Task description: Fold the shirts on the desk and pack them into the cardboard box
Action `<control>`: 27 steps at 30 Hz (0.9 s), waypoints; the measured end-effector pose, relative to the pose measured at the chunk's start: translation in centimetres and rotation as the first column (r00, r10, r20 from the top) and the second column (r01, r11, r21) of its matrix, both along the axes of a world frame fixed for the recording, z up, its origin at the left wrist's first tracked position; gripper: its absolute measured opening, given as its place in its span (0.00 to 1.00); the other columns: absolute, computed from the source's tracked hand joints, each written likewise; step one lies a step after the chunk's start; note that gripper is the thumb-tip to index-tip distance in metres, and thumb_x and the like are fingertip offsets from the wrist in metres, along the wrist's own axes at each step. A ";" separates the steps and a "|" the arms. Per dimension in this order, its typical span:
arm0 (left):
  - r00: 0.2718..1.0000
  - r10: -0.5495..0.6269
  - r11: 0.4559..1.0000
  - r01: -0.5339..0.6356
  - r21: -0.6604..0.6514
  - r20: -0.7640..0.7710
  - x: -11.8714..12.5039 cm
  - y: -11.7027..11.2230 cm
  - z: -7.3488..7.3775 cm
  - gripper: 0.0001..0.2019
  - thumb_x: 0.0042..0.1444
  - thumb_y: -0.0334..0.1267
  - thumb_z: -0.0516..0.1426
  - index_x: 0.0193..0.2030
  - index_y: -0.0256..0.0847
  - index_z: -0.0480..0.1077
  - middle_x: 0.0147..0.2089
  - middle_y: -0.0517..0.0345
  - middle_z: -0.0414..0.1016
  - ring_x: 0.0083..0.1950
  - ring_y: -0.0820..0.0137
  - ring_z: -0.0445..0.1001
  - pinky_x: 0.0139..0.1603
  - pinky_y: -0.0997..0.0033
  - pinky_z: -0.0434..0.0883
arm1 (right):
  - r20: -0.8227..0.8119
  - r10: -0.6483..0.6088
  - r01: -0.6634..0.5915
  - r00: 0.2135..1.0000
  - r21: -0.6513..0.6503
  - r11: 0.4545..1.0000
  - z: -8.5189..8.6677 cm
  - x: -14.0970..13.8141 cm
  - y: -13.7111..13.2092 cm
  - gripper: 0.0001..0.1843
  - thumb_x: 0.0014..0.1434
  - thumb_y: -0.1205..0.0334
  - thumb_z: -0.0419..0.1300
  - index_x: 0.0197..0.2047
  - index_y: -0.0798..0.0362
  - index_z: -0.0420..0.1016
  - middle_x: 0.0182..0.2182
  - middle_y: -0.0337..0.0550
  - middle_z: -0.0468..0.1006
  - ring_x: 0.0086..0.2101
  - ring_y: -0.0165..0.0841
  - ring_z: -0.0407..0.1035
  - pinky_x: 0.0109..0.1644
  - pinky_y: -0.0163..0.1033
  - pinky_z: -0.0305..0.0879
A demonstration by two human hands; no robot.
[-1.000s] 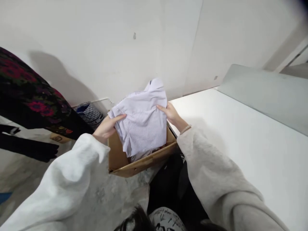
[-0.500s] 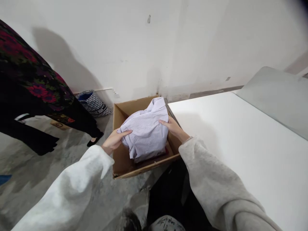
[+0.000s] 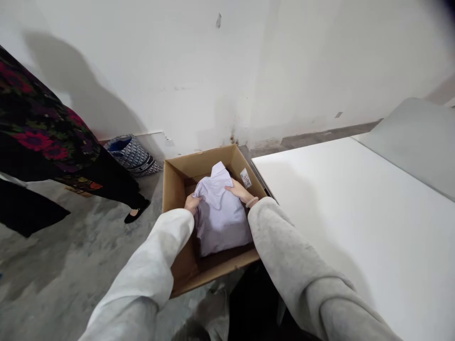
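Both hands are gripping the folded striped shirt [image 3: 222,220] inside the open cardboard box [image 3: 173,187], the left hand [image 3: 192,203] pinching its left edge and the right hand [image 3: 240,191] its far right side, with some fingers hiding from view. The step in hand seems to be settling the shirt, and the next move is probably calling for an even release that keeps the folds flat. Both arms are reaching down and forward, converging over the near rim.

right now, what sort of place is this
Probably a plain workroom or storeroom, judging by the bare grey floor, scuffed white wall and open cardboard box.
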State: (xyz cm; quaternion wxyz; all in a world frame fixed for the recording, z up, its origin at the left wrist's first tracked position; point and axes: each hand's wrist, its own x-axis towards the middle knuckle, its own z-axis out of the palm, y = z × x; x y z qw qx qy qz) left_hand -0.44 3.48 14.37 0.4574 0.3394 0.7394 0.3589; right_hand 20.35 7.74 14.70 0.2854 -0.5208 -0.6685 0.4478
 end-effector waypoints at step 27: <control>0.747 -0.301 0.942 0.136 -0.307 -0.593 -0.5 -3.4 -11.0 0.18 0.61 0.43 0.55 0.56 0.38 0.66 0.54 0.48 0.70 0.51 0.62 0.72 0.50 0.54 0.71 | 0.654 0.174 -0.134 0.736 -0.111 0.985 -9.0 1.5 -0.4 0.38 0.59 0.76 0.44 0.71 0.48 0.45 0.58 0.50 0.66 0.54 0.37 0.65 0.58 0.40 0.56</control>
